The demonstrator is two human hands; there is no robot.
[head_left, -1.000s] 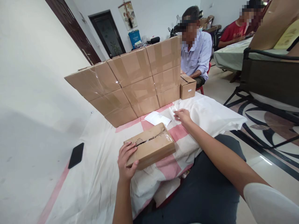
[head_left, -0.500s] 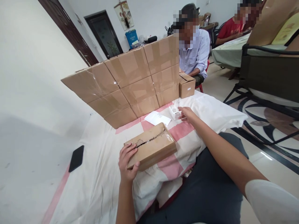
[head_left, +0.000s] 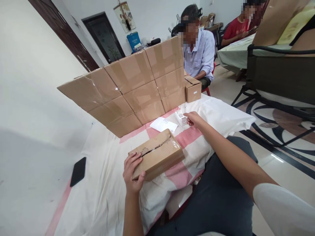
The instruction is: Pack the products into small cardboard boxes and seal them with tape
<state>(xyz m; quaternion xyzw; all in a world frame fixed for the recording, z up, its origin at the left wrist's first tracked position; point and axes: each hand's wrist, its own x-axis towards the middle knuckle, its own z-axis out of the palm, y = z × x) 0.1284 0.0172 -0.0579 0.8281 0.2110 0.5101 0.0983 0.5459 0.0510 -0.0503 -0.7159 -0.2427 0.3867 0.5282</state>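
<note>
Box (head_left: 159, 155) lies on the cloth (head_left: 104, 190), the left hand (head_left: 133, 171) clamped on its left end. Well apart, the right hand (head_left: 194, 119) is curled at a white item (head_left: 180, 117) beside the paper (head_left: 161, 125); whether it grips, I cannot tell.

A taped brown carton (head_left: 158, 152) lies near a white object (head_left: 180, 119).

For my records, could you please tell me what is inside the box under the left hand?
A dark, ragged seam runs along the box; nothing inside shows through it, and any contents are covered by cardboard.
</note>
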